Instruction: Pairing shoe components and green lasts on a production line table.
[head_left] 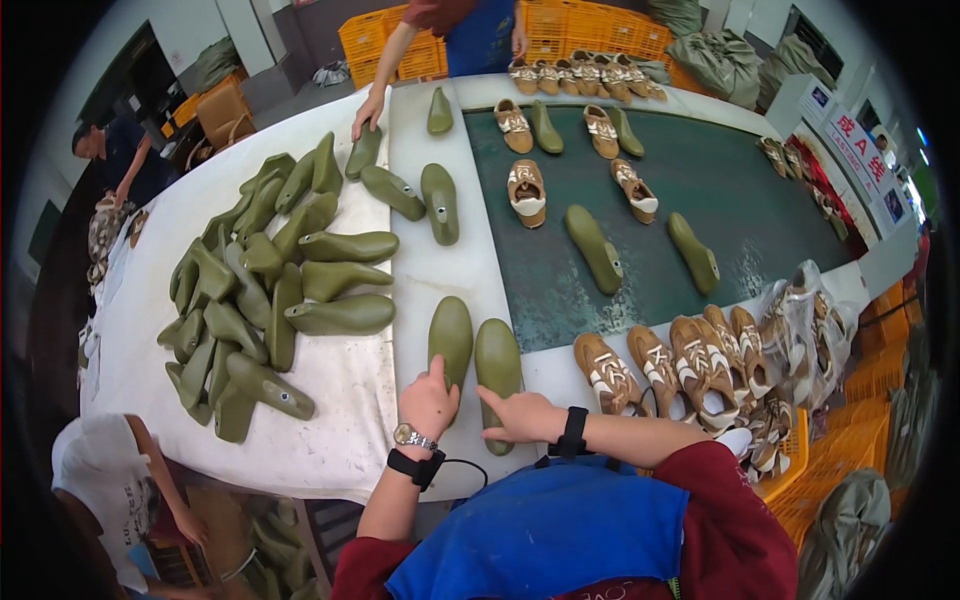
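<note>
Two olive-green shoe lasts lie side by side on the white table edge in front of me. My left hand (430,402) rests on the lower part of the left last (451,335), its index finger stretched along it. Across the right last (498,352) lies my right hand (525,416), index finger and thumb spread apart on its surface. My hands cover the lower end of the left last and part of the right one. Neither hand is visibly wrapped round a last.
A heap of green lasts (250,290) covers the white cloth at left. Brown-and-white sneakers (697,365) stand at right, beside a green conveyor belt (540,285) carrying more shoes and lasts. Across the table, a co-worker's hand (368,112) touches a last. Another person (110,490) is at lower left.
</note>
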